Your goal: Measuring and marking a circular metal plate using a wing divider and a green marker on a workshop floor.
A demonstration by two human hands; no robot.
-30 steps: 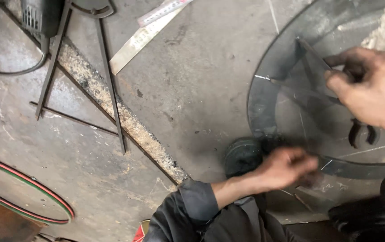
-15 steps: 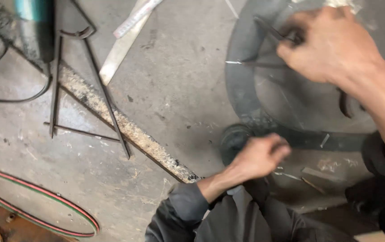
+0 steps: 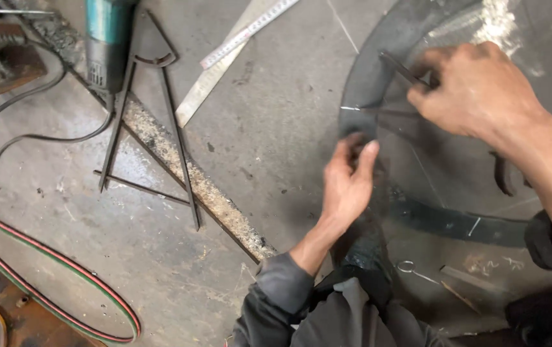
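Head view: a stained concrete floor carries a dark steel ring at its right side. The right hand pinches thin metal dividers on the ring; the left hand, fingers loosely curled, touches the ring's inner edge. An angle grinder is cut off at the top edge.

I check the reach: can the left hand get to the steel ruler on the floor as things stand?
Probably yes. The left hand is free, and only bare floor lies between it and the steel ruler; the right hand holds the divider.
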